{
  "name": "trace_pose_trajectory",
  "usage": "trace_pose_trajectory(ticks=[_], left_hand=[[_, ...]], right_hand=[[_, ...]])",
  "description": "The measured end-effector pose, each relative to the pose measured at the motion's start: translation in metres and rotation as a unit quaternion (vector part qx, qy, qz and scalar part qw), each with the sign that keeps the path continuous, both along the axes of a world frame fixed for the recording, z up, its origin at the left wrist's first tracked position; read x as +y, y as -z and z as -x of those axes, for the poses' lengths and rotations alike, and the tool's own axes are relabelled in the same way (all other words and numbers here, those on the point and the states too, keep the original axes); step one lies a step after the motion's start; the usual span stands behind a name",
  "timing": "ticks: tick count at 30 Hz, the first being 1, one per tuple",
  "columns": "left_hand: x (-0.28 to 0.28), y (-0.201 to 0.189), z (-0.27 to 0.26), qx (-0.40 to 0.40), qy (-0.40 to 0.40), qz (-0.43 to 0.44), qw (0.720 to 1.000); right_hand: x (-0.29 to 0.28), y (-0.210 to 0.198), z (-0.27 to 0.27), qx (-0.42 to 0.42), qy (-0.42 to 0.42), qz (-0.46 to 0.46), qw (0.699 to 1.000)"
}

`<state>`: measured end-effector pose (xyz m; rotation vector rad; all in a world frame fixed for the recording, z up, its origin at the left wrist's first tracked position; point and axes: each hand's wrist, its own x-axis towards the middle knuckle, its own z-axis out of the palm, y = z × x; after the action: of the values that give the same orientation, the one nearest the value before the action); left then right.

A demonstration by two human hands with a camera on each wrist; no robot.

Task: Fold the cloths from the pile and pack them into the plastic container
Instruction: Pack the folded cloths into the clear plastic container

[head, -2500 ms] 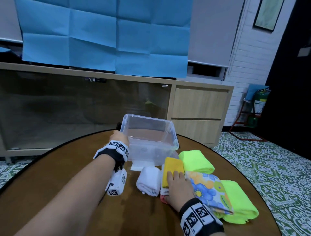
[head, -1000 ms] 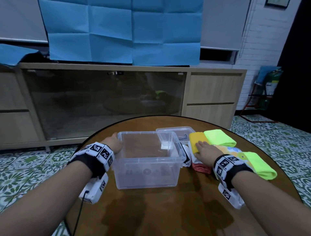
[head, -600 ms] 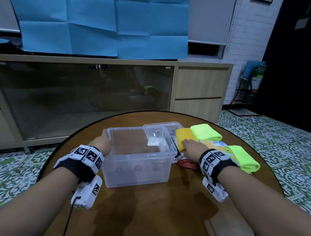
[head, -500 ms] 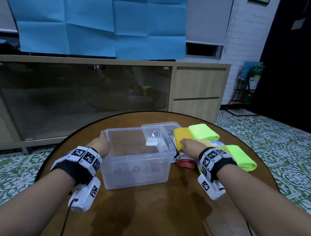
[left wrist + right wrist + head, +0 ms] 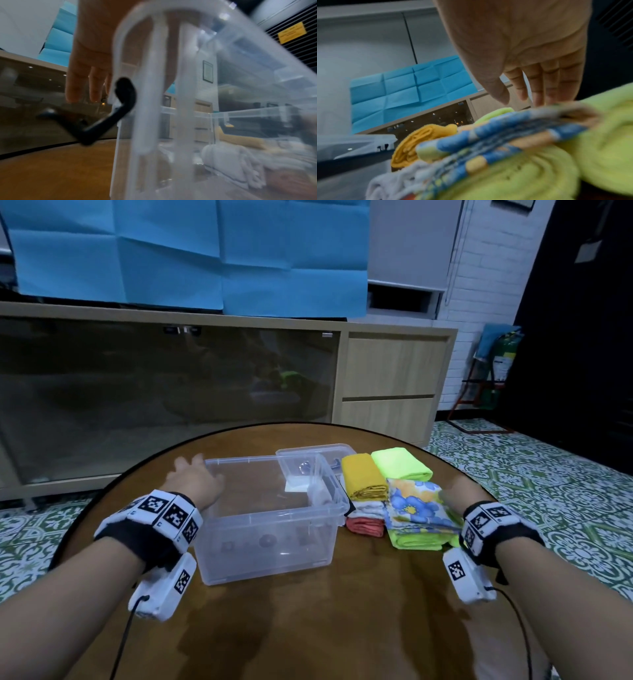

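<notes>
The clear plastic container (image 5: 270,529) stands empty in the middle of the round table. My left hand (image 5: 193,474) lies at its left rim with fingers straight and holds nothing; in the left wrist view the left hand (image 5: 89,81) hangs beside the container wall (image 5: 188,108). Right of the container lie folded cloths: a yellow cloth (image 5: 364,477), a neon green cloth (image 5: 400,463), a floral cloth (image 5: 416,505) on another green cloth (image 5: 424,540), plus a white cloth (image 5: 368,506) and a red cloth (image 5: 364,525). My right hand (image 5: 457,491) is open, its straight fingers (image 5: 539,86) touching the floral cloth's (image 5: 513,129) far right edge.
The container's clear lid (image 5: 313,451) lies behind it. A black clip (image 5: 106,121) hangs at the container's left side. The brown table (image 5: 308,628) has bare wood in front of the container. A low cabinet (image 5: 390,385) stands beyond the table.
My right hand has left the yellow cloth and moved right to the floral cloth's far side. My left hand has loosened at the container's left rim, fingers now straight.
</notes>
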<state>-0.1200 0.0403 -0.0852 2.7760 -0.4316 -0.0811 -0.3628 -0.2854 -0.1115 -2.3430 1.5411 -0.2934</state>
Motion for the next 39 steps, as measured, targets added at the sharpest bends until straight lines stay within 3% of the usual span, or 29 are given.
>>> trace_pose_trajectory(ticks=[3,9,17,20,23,26,29,31,35,37,39], left_hand=[[-0.009,0.001,0.008,0.007,0.028,-0.029,0.999],[-0.007,0.001,0.01,0.014,0.038,-0.012,0.999],[-0.011,-0.005,0.018,-0.035,0.044,-0.042,0.998],[-0.018,-0.018,0.027,-0.077,0.107,0.062,0.989],[-0.03,-0.036,0.043,-0.05,0.229,0.197,0.952],[-0.043,-0.053,0.057,0.087,0.345,0.288,0.889],[-0.048,-0.056,0.06,0.228,0.385,0.34,0.827],[-0.046,-0.054,0.052,0.254,0.375,0.35,0.82],[-0.036,-0.044,0.024,0.241,0.322,0.375,0.835],[-0.034,-0.039,0.01,0.212,0.29,0.384,0.851],[-0.033,-0.034,-0.007,0.194,0.253,0.409,0.855]], right_hand=[[0.002,0.009,0.008,-0.002,0.041,-0.056,0.998],[0.004,0.003,0.004,-0.133,0.055,-0.174,0.974],[0.005,-0.047,0.007,-0.176,0.015,-0.174,0.969],[0.021,-0.085,0.007,-0.221,-0.04,-0.142,0.964],[0.045,-0.116,0.001,-0.204,-0.175,-0.109,0.957],[0.081,-0.13,-0.015,-0.178,-0.306,-0.108,0.929],[0.113,-0.13,-0.039,-0.21,-0.375,-0.129,0.894],[0.122,-0.121,-0.057,-0.237,-0.389,-0.147,0.878],[0.129,-0.104,-0.095,-0.279,-0.361,-0.187,0.87],[0.128,-0.103,-0.114,-0.292,-0.333,-0.243,0.863],[0.125,-0.105,-0.13,-0.322,-0.306,-0.323,0.836]])
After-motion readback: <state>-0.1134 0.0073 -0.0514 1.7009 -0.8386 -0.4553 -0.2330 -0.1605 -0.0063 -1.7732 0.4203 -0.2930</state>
